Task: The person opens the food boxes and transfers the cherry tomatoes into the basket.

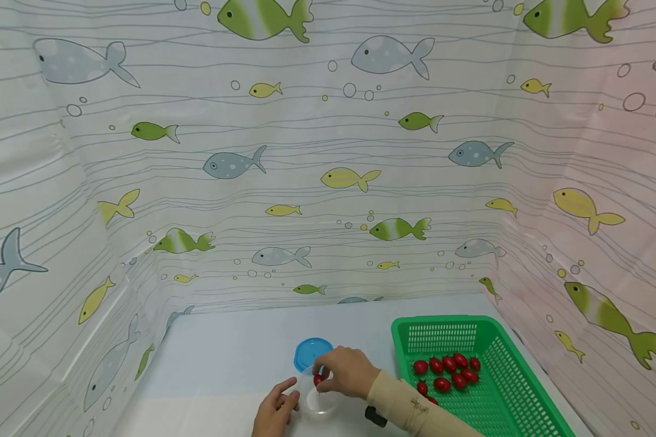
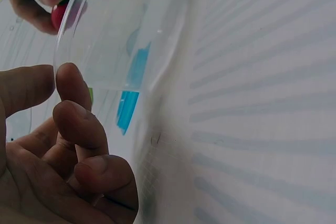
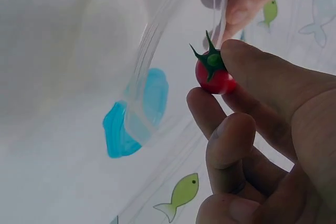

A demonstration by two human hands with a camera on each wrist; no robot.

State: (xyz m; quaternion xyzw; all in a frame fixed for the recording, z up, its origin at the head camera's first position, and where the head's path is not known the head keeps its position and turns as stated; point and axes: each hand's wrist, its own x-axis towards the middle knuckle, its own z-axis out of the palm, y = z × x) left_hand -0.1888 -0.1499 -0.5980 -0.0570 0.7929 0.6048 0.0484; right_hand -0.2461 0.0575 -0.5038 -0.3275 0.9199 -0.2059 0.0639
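Note:
My right hand (image 1: 352, 370) pinches a small red cherry tomato (image 3: 214, 74) between thumb and fingers, its green leafy top showing in the right wrist view. Seen from the head, the tomato overlaps a clear round plastic container (image 1: 318, 406). At the container's left side, my left hand (image 1: 275, 409) pinches its rim between thumb and index finger, as the left wrist view shows. The other left fingers curl loosely below the rim. In the right wrist view the tomato is close to the container's rim (image 3: 149, 40).
A blue lid (image 1: 308, 352) lies on the white table (image 1: 218, 364) just behind the container. To the right stands a green slotted basket (image 1: 492, 397), holding several more cherry tomatoes (image 1: 442, 384). Fish-patterned sheeting (image 1: 328, 230) rises behind and on both sides.

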